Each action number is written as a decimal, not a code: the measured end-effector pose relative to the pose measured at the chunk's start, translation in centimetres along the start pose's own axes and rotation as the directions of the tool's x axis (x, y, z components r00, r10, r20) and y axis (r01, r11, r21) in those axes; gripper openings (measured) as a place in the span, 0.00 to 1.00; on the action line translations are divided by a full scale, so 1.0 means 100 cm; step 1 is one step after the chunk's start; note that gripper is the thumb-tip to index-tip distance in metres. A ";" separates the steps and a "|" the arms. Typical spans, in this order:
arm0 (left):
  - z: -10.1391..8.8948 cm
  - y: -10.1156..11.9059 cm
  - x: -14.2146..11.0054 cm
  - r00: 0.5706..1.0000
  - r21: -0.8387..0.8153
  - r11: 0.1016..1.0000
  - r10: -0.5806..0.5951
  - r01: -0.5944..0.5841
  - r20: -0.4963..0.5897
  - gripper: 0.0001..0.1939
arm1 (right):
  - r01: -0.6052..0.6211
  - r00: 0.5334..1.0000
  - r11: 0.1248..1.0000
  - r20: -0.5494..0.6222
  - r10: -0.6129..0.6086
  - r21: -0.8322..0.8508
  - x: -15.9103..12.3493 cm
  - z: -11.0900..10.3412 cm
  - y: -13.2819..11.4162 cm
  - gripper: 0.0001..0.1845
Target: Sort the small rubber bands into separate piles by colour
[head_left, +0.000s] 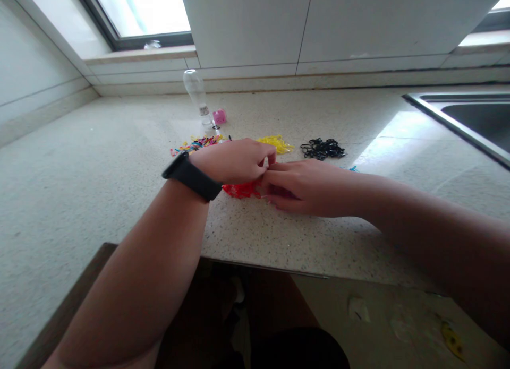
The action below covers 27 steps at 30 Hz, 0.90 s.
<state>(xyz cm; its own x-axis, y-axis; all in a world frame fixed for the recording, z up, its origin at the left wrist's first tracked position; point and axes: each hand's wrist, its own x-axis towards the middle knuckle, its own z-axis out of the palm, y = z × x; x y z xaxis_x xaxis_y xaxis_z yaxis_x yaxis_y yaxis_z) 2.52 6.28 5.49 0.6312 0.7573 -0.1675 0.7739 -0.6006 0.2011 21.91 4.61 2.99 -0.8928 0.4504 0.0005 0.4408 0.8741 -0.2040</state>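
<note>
My left hand (pixel 247 159), with a black watch (pixel 193 175) on its wrist, reaches over the counter with thumb and fingertips pinched together. What they hold, if anything, is too small to make out. Close against it, my right hand (pixel 300 186) is curled with its fingers down at the counter, partly covering dark reddish bands. A pile of red small rubber bands (pixel 241 190) lies below the left hand, touching the right fingertips. Just beyond the hands are yellow rubber bands (pixel 277 143), black rubber bands (pixel 323 148) and a mixed-colour pile (pixel 199 144), partly hidden by the left hand.
A clear bottle (pixel 194 90) stands at the back left beside a pink cap (pixel 219 116). Blue bands (pixel 353 169) peek out behind my right wrist. A metal sink (pixel 428 117) is set into the speckled counter (pixel 255 236) at right; its front edge runs below my hands.
</note>
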 end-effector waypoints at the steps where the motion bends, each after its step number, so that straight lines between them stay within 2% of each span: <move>1: 0.000 0.000 0.000 1.000 0.001 1.000 0.001 -0.001 -0.002 0.19 | 0.001 1.000 1.000 -0.002 -0.001 0.001 0.000 0.000 0.000 0.08; 9: 0.002 -0.003 0.001 1.000 0.011 1.000 0.027 -0.027 -0.013 0.18 | 0.004 1.000 1.000 -0.008 -0.004 -0.014 0.000 0.000 -0.001 0.09; 17: -0.002 0.002 -0.001 1.000 0.015 1.000 0.005 -0.005 0.027 0.19 | 0.009 1.000 1.000 -0.011 -0.009 -0.006 -0.001 0.000 0.000 0.07; 27: -0.002 0.006 -0.006 0.999 0.021 0.999 -0.026 0.025 0.020 0.19 | 0.009 1.000 1.000 0.003 -0.009 -0.018 0.000 0.000 0.001 0.09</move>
<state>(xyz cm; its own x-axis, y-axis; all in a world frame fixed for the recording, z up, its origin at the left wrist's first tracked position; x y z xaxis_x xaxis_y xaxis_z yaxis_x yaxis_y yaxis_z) 2.64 5.52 5.95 0.6119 0.7672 -0.1922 0.7906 -0.5862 0.1768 22.00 4.71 2.96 -0.8971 0.4418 -0.0010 0.4343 0.8814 -0.1861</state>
